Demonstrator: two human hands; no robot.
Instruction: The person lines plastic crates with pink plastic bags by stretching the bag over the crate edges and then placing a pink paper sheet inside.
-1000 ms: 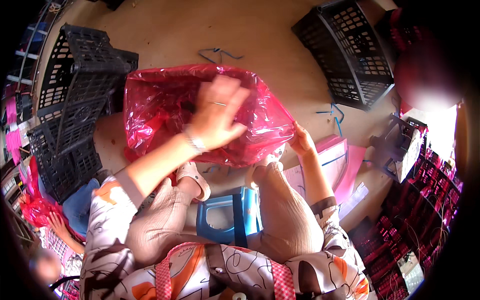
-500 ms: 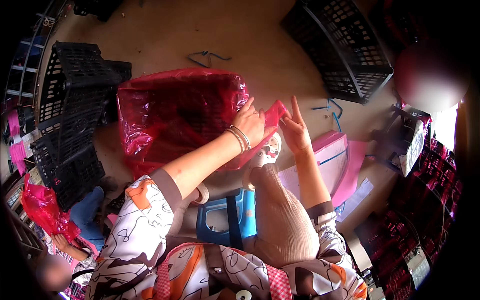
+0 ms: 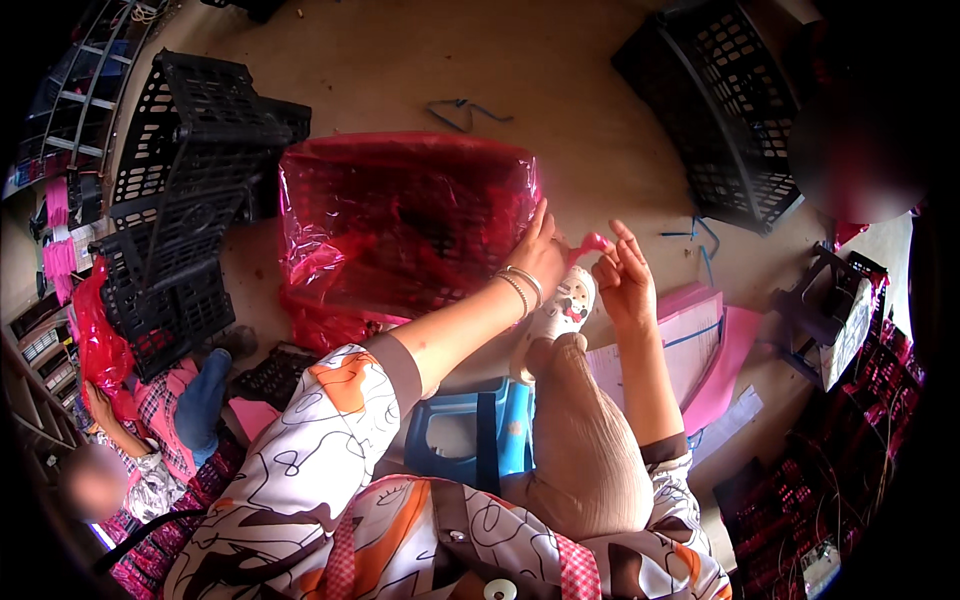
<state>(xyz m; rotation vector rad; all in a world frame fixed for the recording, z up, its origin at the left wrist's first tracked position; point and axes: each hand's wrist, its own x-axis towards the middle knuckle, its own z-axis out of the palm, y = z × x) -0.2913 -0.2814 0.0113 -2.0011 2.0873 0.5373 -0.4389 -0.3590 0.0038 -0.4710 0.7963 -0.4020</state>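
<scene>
A shiny red plastic bag (image 3: 315, 255) lines a dark perforated crate, whose holes show dimly through the film. My left hand (image 3: 540, 262), with bracelets at the wrist, is closed on the bag at the crate's right rim. Just to the right, my right hand (image 3: 628, 280) pinches a narrow gathered end of the same film between thumb and fingers. This end stretches across the short gap between both hands. Below it is my foot in a white shoe (image 3: 572, 298). Some loose red film bunches at the crate's near left corner.
Black crates (image 3: 170, 190) are stacked at the left, another black crate (image 3: 735, 120) stands far right. A blue strap (image 3: 468, 113) lies on the floor. Pink sheets (image 3: 725, 365) lie beside my right forearm. By my knees is a blue stool (image 3: 515, 425). A co-worker (image 3: 165, 430) handles red film, lower left.
The film between my hands has gone from a wide flap to a thin gathered strip. My right hand's raised fingers have bent inward. The whole view has shifted, moving the scene rightward.
</scene>
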